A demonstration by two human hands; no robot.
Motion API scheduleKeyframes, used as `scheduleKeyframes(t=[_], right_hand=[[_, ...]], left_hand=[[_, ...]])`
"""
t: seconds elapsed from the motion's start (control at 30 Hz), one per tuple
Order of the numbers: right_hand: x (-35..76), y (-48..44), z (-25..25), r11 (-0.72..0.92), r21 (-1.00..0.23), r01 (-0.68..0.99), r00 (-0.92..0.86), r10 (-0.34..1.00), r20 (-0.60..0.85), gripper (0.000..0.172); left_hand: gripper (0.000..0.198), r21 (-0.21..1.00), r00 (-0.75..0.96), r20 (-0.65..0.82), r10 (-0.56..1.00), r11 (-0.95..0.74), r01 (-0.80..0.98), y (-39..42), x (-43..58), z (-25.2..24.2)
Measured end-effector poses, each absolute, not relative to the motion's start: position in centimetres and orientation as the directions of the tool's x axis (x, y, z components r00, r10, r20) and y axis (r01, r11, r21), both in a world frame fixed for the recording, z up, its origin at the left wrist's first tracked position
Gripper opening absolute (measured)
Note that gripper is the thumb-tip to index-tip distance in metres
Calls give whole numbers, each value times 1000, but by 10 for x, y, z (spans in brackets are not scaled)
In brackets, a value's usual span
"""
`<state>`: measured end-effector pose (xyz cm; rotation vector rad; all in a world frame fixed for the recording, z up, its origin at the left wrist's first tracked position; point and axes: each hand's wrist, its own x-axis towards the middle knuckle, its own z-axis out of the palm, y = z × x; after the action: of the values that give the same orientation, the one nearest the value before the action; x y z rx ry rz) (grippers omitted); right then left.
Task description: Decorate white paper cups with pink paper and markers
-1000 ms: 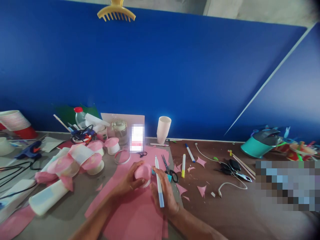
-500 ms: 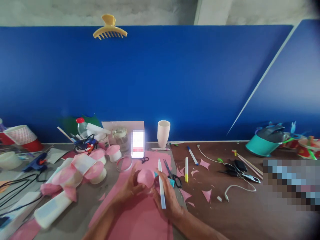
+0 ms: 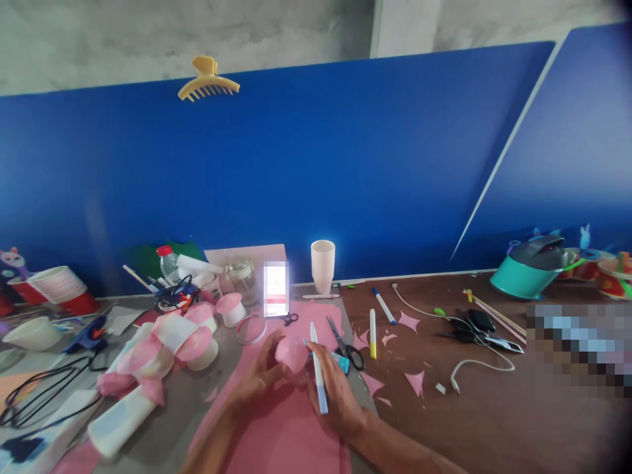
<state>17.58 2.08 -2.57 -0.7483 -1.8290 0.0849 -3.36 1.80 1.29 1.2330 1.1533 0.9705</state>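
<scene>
My left hand (image 3: 260, 378) is closed round a small cup covered in pink paper (image 3: 291, 353), held over a pink paper sheet (image 3: 281, 421). My right hand (image 3: 336, 395) touches the same cup with its fingertips, and a white and light-blue marker (image 3: 318, 368) lies across the back of its fingers. Black-handled scissors (image 3: 345, 343) and a small light-blue object lie just to the right of the hands.
Pink-topped white cups (image 3: 187, 336) are piled at the left with a blue glue gun (image 3: 89, 331) and black cables. A lit phone (image 3: 275, 288), a jar, a bottle and stacked white cups (image 3: 322, 264) stand by the blue wall. Markers, pink scraps, a white cable and a teal pot (image 3: 530, 270) are on the right.
The camera has tilted upward, showing more wall and the yellow hair clip lower in view. The hands stay together on the pink cup, which has been turned a little.
</scene>
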Motion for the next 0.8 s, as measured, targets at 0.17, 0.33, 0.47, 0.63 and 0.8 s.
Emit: scheduleKeyframes(t=[0.17, 0.33, 0.47, 0.63, 0.8], right_hand=[[175, 21, -28, 797, -362, 483, -192, 499, 845, 72], [172, 21, -30, 777, -327, 538, -162, 475, 865, 67], [175, 20, -27, 749, -393, 533, -158, 544, 824, 62], [183, 17, -21, 723, -437, 535, -189, 606, 772, 59], [187, 13, -20, 713, -462, 527, -206, 635, 745, 63]], left_hand=[[84, 990, 133, -133, 982, 137, -23, 17, -32, 12], [71, 989, 124, -138, 983, 145, -43, 14, -26, 19], [71, 970, 165, -126, 978, 156, -189, 13, -24, 21], [82, 979, 229, -55, 972, 97, -178, 13, -19, 22], [96, 984, 92, -60, 994, 43, 174, 11, -11, 24]])
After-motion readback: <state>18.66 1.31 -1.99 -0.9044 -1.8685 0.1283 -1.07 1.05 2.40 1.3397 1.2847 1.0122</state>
